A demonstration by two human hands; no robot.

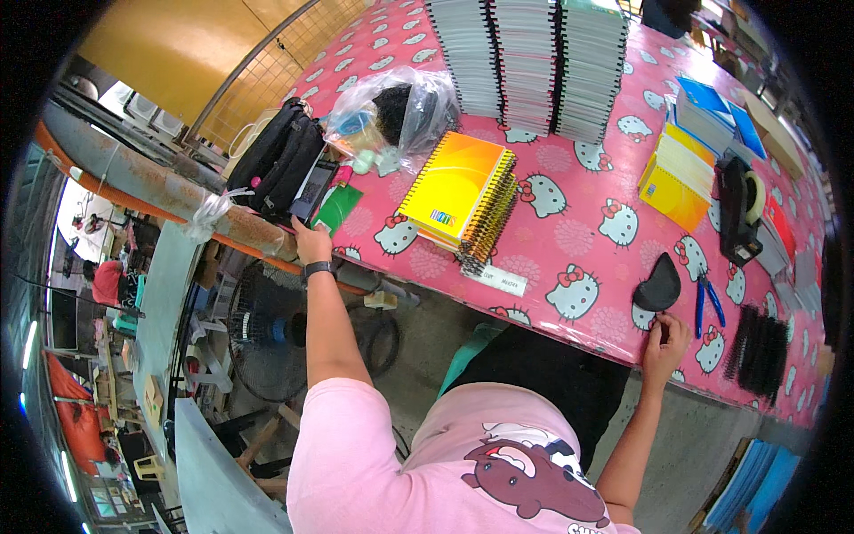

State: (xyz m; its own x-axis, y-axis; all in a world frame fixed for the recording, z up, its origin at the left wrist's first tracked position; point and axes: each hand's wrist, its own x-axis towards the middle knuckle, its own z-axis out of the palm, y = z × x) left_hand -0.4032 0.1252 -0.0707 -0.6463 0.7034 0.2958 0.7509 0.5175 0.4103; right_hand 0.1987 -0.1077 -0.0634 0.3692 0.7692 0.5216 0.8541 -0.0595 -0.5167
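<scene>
At the left edge of the table, my left hand (313, 242) closes on the near end of a dark phone (314, 189), which leans by a black bag (276, 160). Just right of those fingers lies a green card (339, 209). My right hand (665, 345) rests at the table's front edge with its fingers curled together; whether anything small is in them is hidden. Right above its fingertips is a black teardrop-shaped pad (656, 283). A pair of blue-handled pliers (709, 298) lies to the right of that. Between my hands sits a stack of yellow-orange spiral notebooks (458, 189).
Tall stacks of bound books (525, 67) stand at the back. A clear plastic bag (396, 111) lies left of them. On the right are more yellow notebooks (678, 182), a tape dispenser (738, 214) and black binding coils (758, 351). A standing fan (262, 329) is below left.
</scene>
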